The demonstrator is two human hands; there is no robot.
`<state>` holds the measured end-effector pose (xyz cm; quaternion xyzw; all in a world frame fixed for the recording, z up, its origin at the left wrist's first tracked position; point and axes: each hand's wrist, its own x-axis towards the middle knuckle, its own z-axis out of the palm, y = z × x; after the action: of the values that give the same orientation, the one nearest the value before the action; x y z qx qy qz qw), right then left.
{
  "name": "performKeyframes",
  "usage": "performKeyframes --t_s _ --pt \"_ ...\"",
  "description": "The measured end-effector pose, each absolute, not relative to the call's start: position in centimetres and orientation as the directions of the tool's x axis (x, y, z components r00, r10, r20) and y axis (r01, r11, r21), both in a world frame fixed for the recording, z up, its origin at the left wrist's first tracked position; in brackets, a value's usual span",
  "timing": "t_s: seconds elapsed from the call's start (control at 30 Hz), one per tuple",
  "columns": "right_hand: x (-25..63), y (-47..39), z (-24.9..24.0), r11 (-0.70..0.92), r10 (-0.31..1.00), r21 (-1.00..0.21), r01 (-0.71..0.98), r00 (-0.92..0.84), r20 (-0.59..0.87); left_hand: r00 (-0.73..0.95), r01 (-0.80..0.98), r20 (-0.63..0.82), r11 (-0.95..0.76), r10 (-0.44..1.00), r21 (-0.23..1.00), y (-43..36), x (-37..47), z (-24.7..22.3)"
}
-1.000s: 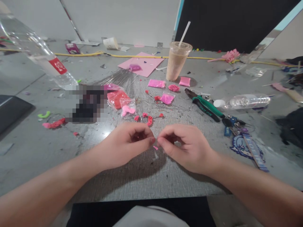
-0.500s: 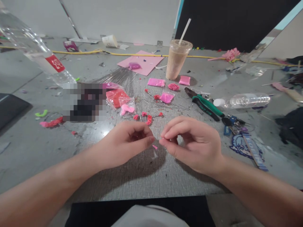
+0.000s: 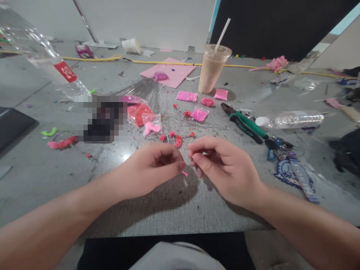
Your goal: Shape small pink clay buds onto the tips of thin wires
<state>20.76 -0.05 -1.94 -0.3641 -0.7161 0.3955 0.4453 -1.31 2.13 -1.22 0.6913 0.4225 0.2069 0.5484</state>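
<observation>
Grey, streaked tabletop fills most of what I see from my distant seat, with a pale wall behind and a yellow cable running along the back. Both hands are near each other but apart, low over the near part of the table. On the left hand the thumb meets the curled forefinger; whether something thin is pinched there, I cannot tell. On the right hand the thumb stands a little away from the bent fingers, and I see no object between them.

A small pink scrap lies on the table between the hands, just beside the left fingertips. It looks very light and perhaps soft, so I would take it by one edge, with little pressure. Just beyond the hands are red crumbly pieces on wires. I judge the red parts soft and easy to crush, and the wires thin but springy; the bare wire seems the safer place to hold.

Behind these lie a small bag with a pale pink lump and a bright pink packet, both probably slippery outside. Green-handled pliers rest farther right, surely stiff and heavier, and best held by the grips.
</observation>
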Motion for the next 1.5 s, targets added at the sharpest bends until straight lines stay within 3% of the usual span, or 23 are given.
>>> performKeyframes --t_s 0.23,0.53,0.9,1.1,1.5 --pt "20.8 0.6 -2.1 0.479 0.85 -0.877 -0.034 -0.23 0.473 0.535 0.405 -0.181 -0.063 0.825 0.912 2.0 -1.2 -0.9" --pt "20.7 1.1 -2.2 0.341 0.917 -0.932 -0.124 -0.175 0.359 0.524 0.441 -0.169 -0.096 0.835 0.893 2.0 -1.1 -0.7" --pt "21.3 2.5 -1.5 0.326 0.944 -0.937 -0.126 -0.001 0.329 0.529 0.438 -0.177 -0.089 0.83 0.895 1.8 -1.0 -0.5" --pt "21.6 2.6 -1.6 0.318 0.948 -0.948 -0.01 -0.004 0.318 0.537 0.439 -0.177 -0.094 0.825 0.893 1.8 -1.2 -0.7" --pt "21.9 2.9 -1.5 0.402 0.915 -0.914 -0.056 0.047 0.4 0.544 0.414 -0.181 -0.074 0.819 0.907 1.8 -1.2 -0.6"
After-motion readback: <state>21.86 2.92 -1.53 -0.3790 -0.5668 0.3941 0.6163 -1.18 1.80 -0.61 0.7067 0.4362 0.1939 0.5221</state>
